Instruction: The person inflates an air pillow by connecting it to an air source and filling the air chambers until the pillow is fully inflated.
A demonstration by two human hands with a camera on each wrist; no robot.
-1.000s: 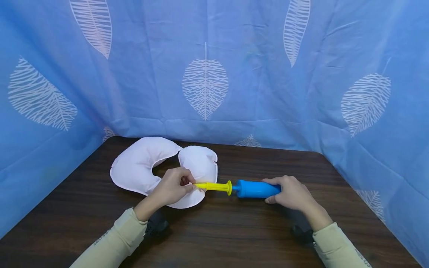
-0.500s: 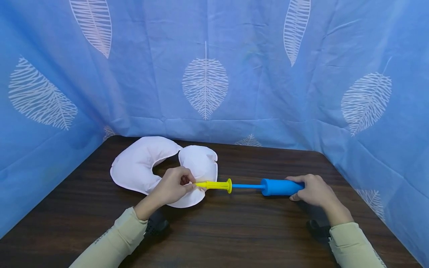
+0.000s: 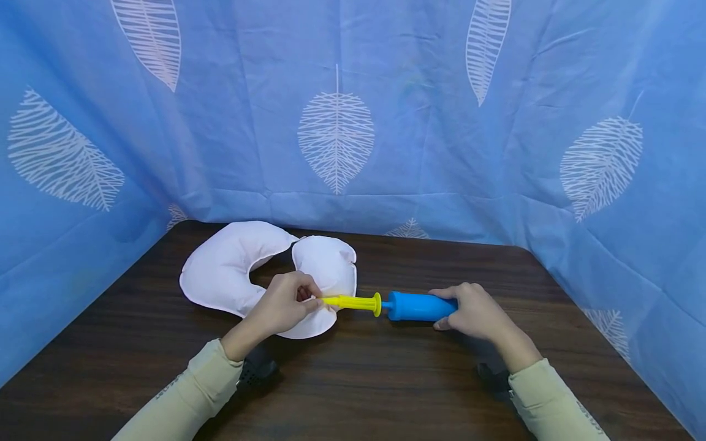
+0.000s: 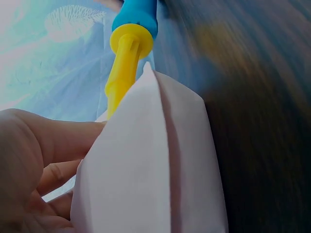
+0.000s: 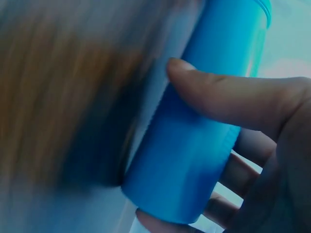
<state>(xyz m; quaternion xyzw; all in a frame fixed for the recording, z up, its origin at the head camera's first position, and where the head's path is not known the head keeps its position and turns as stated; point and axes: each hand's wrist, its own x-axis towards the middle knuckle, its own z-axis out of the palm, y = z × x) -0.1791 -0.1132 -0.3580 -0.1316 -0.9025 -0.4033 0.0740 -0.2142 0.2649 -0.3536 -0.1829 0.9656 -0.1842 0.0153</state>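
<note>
A white inflatable neck pillow (image 3: 217,269), plump and curved, lies on the table. A hand pump has a blue barrel (image 3: 416,306) and a yellow handle end (image 3: 358,303) whose narrow tip meets the pillow's right part. My left hand (image 3: 284,303) pinches at that tip against the pillow; the contact is partly hidden by the fingers and, in the left wrist view, by the pillow fabric (image 4: 136,170). My right hand (image 3: 477,311) grips the barrel's right end, its thumb (image 5: 214,92) and fingers wrapped round it. Only a short piece of blue rod shows between barrel and handle.
The dark wooden table (image 3: 386,380) extends around the pillow and pump. A blue curtain (image 3: 413,135) with white leaf prints hangs along its back and sides.
My right hand drew the barrel right, baring a long blue rod, then pushed it back left toward the yellow part. The left hand and pillow stay nearly in place.
</note>
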